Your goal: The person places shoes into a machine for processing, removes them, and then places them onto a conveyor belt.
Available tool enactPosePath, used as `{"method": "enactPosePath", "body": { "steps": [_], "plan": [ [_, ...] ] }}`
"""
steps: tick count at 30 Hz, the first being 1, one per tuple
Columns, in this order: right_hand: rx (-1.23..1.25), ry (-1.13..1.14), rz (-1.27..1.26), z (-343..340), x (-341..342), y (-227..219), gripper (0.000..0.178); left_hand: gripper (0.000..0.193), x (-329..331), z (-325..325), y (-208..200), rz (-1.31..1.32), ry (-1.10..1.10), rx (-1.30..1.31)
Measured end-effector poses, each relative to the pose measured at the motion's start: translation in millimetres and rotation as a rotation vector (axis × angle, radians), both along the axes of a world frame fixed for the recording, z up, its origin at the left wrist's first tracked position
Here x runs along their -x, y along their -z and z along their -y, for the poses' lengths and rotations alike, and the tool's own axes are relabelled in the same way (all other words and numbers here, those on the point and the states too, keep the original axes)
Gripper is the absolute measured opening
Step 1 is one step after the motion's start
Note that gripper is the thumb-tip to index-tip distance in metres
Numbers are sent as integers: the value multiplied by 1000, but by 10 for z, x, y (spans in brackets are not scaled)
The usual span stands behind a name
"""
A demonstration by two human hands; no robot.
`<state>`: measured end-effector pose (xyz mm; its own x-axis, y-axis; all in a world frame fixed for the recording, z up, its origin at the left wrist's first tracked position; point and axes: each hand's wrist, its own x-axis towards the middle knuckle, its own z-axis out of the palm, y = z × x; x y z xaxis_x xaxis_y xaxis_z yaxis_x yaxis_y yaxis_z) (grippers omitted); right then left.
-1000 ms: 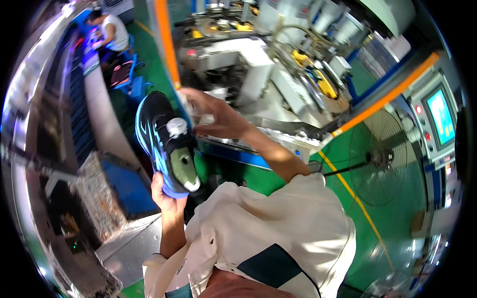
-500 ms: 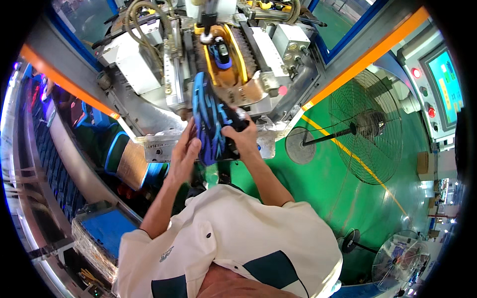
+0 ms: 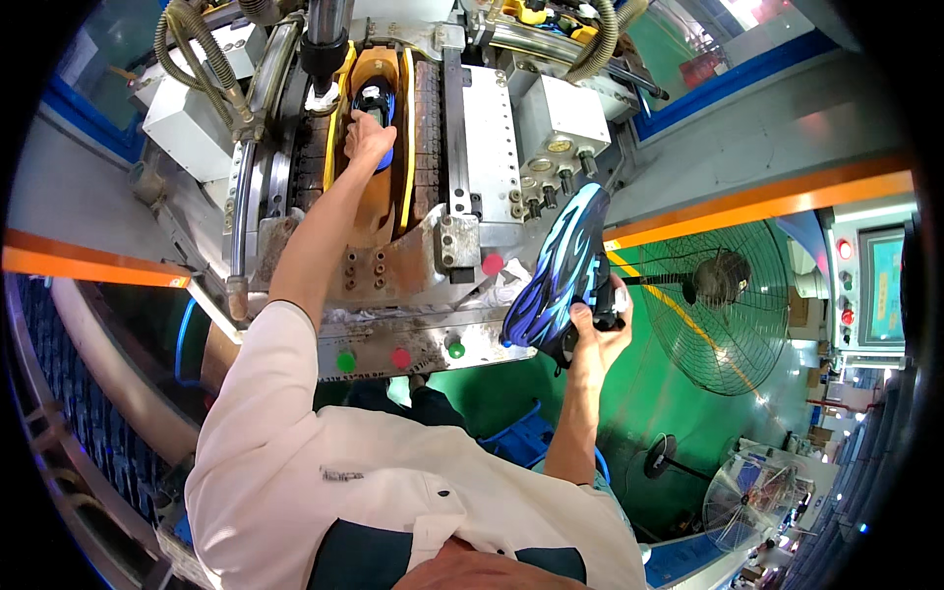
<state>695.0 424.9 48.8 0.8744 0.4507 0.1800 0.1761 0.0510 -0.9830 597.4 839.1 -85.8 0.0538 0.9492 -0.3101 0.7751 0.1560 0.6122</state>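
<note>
My left hand reaches into the machine, its fingers closed on the near part of a black and blue shoe. That shoe sits in a brown trough between two yellow side strips; my hand hides part of it. On the right, in front of the machine, my right hand grips a second shoe, black with light blue and purple streaks. The second shoe is tilted, one end pointing up, with my thumb pressed against its dark opening.
Green and red buttons line the machine's front edge. A dark vertical cylinder hangs left of the trough. An orange-edged frame runs along the right. Beyond it stand a large wire fan and a control panel with a screen.
My left hand has let go of the streaked shoe and moved forward onto the shoe in the machine. My right hand has carried the streaked shoe to the right. The view has shifted.
</note>
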Motion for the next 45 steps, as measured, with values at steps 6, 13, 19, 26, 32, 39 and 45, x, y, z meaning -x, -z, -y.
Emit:
{"method": "enactPosePath", "body": {
  "steps": [6,13,19,26,32,39,45],
  "plan": [
    [232,-109,75,-1549,-400,-331,51,61,696,-241,289,802,-120,197],
    [968,-516,467,-3844,-258,58,52,49,2454,1647,-1040,1021,-184,464],
    [867,-304,697,-4453,571,1376,57,84,3797,3056,-1464,937,-740,113],
    [920,-147,774,-4563,861,1634,58,47,3957,4333,-1160,999,-1111,-352],
    [-236,-927,712,-2148,2103,877,29,42,3514,4942,-1190,1083,-1492,-109],
    [-33,-1403,960,-1093,2821,2679,26,39,3355,5827,-815,1198,-1832,-41],
    [-222,-1359,762,-1311,3116,2215,30,26,3722,7019,-132,1252,-2095,-331]
  ]
}}
